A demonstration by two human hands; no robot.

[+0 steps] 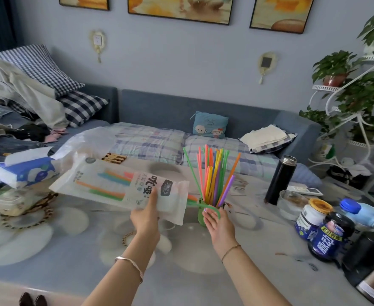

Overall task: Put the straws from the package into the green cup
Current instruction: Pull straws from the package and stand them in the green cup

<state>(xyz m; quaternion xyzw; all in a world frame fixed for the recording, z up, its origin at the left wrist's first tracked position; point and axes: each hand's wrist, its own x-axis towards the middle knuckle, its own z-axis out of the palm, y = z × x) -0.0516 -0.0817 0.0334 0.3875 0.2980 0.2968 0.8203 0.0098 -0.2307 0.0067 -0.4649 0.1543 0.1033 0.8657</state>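
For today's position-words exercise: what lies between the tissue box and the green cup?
In the head view, the straw package lies between the tissue box and the green cup, gripped near its cup-side end by the left hand.

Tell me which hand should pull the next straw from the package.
Right. The left hand grips the package and holds it up. The right hand is open beside the green cup, close to the straw ends poking out of the package mouth.

straws [212, 173] in cup [202, 214] | package [124, 186] left | flask [280, 181] right
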